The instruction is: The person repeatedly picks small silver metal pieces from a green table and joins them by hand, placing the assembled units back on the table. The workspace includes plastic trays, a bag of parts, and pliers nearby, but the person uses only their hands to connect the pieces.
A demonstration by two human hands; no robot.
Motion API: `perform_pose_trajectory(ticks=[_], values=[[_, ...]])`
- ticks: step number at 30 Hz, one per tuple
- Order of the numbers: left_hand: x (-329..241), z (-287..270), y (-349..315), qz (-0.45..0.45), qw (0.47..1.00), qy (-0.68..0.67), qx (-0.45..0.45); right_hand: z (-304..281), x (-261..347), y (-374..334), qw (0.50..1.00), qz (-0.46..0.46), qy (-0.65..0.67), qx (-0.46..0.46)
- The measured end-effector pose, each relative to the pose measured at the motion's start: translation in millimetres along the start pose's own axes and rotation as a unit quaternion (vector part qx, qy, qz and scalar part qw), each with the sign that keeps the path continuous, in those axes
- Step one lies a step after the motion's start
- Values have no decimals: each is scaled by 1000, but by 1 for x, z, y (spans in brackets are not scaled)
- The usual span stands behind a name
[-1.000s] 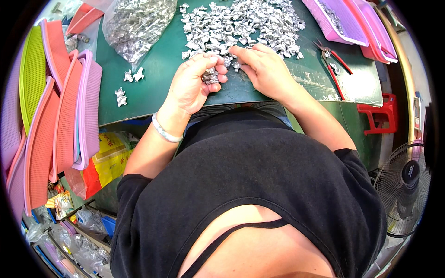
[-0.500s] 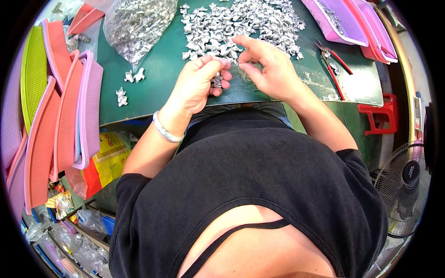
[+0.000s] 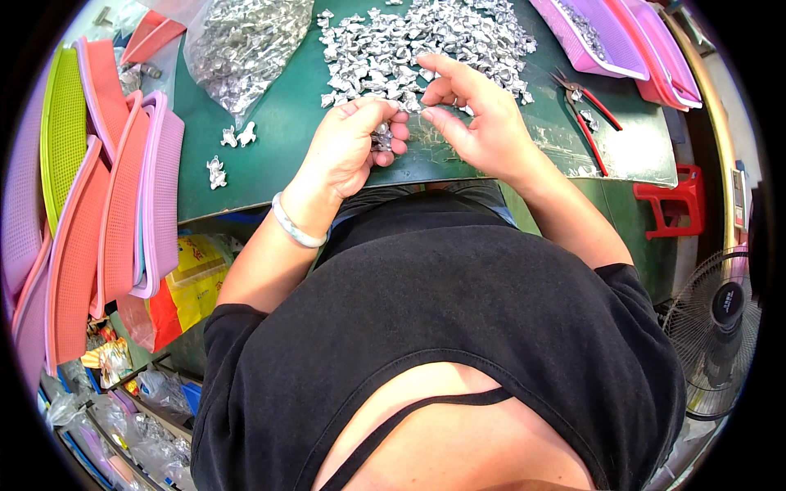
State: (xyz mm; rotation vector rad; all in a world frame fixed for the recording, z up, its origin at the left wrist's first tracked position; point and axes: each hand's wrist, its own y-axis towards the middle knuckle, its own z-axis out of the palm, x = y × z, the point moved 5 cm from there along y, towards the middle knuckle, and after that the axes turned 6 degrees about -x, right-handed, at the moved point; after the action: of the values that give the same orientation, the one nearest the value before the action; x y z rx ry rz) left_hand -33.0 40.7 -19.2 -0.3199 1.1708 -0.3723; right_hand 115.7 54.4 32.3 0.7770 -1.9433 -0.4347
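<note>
My left hand (image 3: 358,139), with a pale bangle (image 3: 293,225) at its wrist, is closed around several small silver metal figures (image 3: 381,139) that show between the thumb and curled fingers. Just right of its fingertips is my right hand (image 3: 479,114). The index finger there stretches out and the thumb stands apart from it; I see nothing held between them. Beyond both hands a wide pile of the same silver figures (image 3: 426,45) spreads over the green table (image 3: 282,147). A few loose figures (image 3: 216,173) lie to the left of my left hand.
A clear bag of silver pieces (image 3: 241,57) lies at the far left. Red-handled pliers (image 3: 585,123) rest to the right. Purple and pink baskets (image 3: 610,61) stand at the far right, stacked coloured baskets (image 3: 115,204) at the left. A red stool (image 3: 673,204) and a fan (image 3: 720,307) are at right.
My right thumb and fingers have shifted slightly, with the thumb a little lower. My left hand stays closed around the figures, almost in the same place.
</note>
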Motion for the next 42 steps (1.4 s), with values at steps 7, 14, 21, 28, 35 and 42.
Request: perform_pose_trajectory(ticks=[7,14,21,28,35,42], values=[[1,0,0,-8,1000,-14,16,1,0,-1,1000,15,20,9],[0,1,-2,-3,1000,-22,7,1,1,-1,999,19,30,6],[1,3,-3,26,999,-21,8,-1,2,-1,1000,17,19,-3],[2,-1,-1,37,999,-35,9,2,-3,-1,999,27,31,-6],[-1,-11,2,35,986,-154,51,14,-21,7,990,-19,-130,46],[1,-18,3,23,991,-126,36,31,-22,18,973,-86,-199,79]])
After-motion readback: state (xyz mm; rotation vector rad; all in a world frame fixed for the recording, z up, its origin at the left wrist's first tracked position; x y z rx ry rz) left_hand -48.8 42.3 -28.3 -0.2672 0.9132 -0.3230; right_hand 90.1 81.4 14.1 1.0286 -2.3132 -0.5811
